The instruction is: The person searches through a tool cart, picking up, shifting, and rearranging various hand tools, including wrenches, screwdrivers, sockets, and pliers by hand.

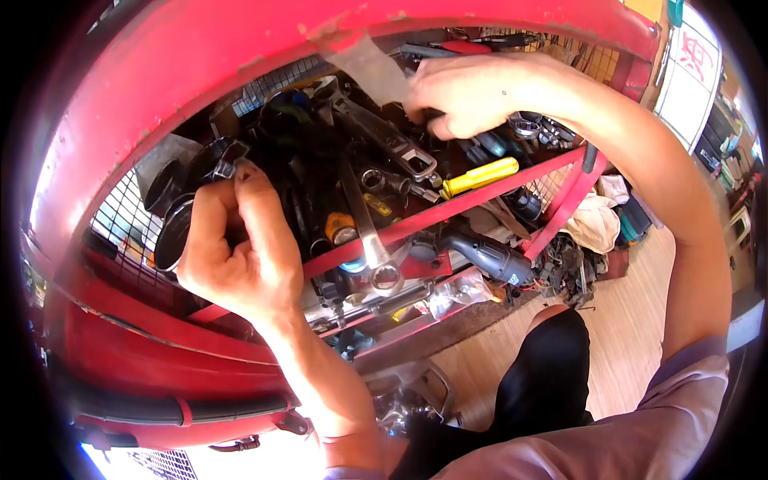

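My left hand point(244, 248) is closed in a pinch at the left end of the tool shelf. At its thumb and fingertip sits a small shiny dark piece point(232, 158), too small to make out. Round black cups point(172, 232) stand just behind those fingers. Across the shelf my right hand point(468, 92) reaches in among the tools, its fingers curled down and partly hidden. A strip of translucent tape point(372, 68) hangs from the red frame beside it. Below lie a large adjustable wrench point(388, 140) and a yellow-handled screwdriver point(480, 176).
A long combination wrench point(372, 240) juts over the red shelf rail point(448, 212). A dark power tool point(488, 256) lies on the lower shelf beside a plastic bag point(460, 294). The curved red frame point(184, 80) arches above. My knee point(552, 344) is close to the rack.
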`<state>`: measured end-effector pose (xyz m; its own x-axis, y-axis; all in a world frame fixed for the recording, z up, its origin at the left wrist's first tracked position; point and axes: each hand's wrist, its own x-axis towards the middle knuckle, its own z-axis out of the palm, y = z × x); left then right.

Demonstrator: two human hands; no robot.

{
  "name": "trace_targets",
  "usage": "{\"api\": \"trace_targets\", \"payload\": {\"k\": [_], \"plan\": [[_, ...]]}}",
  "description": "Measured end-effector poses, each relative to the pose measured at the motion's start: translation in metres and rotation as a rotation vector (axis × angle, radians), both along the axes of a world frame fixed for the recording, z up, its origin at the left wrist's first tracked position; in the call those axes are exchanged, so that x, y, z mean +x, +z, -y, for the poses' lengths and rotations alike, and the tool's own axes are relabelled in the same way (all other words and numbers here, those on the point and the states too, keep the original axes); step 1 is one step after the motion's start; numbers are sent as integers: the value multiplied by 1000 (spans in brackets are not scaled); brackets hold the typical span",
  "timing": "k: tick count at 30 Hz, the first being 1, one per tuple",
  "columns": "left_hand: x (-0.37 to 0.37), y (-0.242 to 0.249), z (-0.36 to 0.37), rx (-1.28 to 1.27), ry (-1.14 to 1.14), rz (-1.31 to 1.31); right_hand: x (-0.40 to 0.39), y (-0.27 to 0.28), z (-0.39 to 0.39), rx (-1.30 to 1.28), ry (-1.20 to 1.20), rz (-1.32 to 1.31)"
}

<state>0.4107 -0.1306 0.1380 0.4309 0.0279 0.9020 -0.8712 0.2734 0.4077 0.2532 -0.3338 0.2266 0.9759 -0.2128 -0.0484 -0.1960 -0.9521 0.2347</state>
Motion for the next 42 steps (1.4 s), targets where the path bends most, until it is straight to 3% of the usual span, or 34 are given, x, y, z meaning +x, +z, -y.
{"api": "trace_targets", "payload": {"k": [4,5,11,17,24,27,30,33,42], "plan": [[-2,1,-2,18,5,-30,10,-21,-6,-218,-210,304],[-1,1,-3,20,9,-39,12,-13,-9,-223,-345,107],[1,4,-2,4,36,10,23,-23,-15,-281,-457,20],[8,3,-1,-74,-3,107,16,-14,-13,-50,-446,130],[7,1,-3,-17,-22,45,-16,-21,-1,263,-406,405],[7,1,-3,-25,-24,46,-36,-18,4,493,-455,553],[8,1,-3,-40,-23,47,-54,-10,-1,886,-632,728],[6,3,-3,-52,-29,33,-68,-1,-6,1110,-639,768],[7,3,-1,-79,-19,40,-94,-11,14,1537,-591,892]]}}
